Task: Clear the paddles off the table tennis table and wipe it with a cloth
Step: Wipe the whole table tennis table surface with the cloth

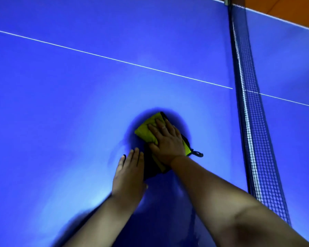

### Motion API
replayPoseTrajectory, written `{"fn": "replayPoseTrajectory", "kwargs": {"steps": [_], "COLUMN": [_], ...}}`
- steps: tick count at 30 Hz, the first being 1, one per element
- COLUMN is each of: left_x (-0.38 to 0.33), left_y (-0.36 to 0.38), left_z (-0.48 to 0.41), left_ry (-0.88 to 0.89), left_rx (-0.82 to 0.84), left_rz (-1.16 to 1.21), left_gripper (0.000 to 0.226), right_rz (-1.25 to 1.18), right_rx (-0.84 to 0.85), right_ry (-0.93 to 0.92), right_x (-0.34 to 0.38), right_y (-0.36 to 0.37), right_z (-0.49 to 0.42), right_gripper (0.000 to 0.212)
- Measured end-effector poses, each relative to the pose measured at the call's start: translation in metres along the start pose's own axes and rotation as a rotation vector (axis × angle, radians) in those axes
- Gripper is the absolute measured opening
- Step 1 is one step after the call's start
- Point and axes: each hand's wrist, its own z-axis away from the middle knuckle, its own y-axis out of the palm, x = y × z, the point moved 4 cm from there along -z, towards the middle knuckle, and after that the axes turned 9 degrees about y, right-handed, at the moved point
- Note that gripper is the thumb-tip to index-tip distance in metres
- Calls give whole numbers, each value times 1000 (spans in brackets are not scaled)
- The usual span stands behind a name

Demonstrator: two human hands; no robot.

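1. Yellow-green cloth (147, 132) w/ dark edging lies folded flat on the blue table (70, 95), on the person's side of the net (251, 122) and near it, not touching.
2. Right hand (168, 141) lies palm-down on the cloth, fingers straight and spread, pressing and not clenching. Prob. so the whole pad bears on the surface and slides as one piece instead of bunching.
3. Left hand (128, 173) is released: flat on the bare table just beside the cloth, on the side away from the net, holding nothing. Looks like a prop for body weight while reaching in.
4. Cloth's long axis seems to run approx. alongside the net, from the near end by the wrist to the far end past the fingertips, far end tipped slightly away from the net. Much of it is under the hand, so not certain.
5. Its small dark hang loop (197, 154) sticks out from the near corner, pointing toward the net.
6. White centre line (114, 58) crosses the table farther out and meets the net.
7. Judgement: wiping step underway; no paddle in view.
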Motion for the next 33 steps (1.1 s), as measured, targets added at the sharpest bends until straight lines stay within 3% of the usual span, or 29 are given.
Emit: {"fn": "replayPoseTrajectory", "kwargs": {"steps": [9,11,16,19,22,27,30,33], "left_x": [-18,-21,-28,-30,-29,-31,-37,-47], "left_y": [-15,-18,-16,-17,-18,-24,-25,-17], "left_z": [-93,-107,-119,-120,-119,-112,-103,-82], "left_ry": [-48,-53,-33,-51,-60,-74,-71,-11], "left_rx": [-4,45,209,236,221,174,103,-98], "left_rz": [41,0,-191,-218,-197,-154,-163,-172], "left_gripper": [102,98,96,97,100,97,89,71], "right_rz": [96,105,47,15,118,129,112,106], "right_rx": [-31,-67,-115,-130,-105,-30,58,85], "right_ry": [-60,-113,-46,33,111,139,173,157], "right_x": [-66,-74,-110,-136,-155,-160,-151,-137], "right_y": [-28,-34,-49,-60,-58,-49,-41,-34], "right_z": [-151,-177,-207,-204,-194,-136,-85,-30], "right_gripper": [63,62,64,73,59,61,64,64]}}
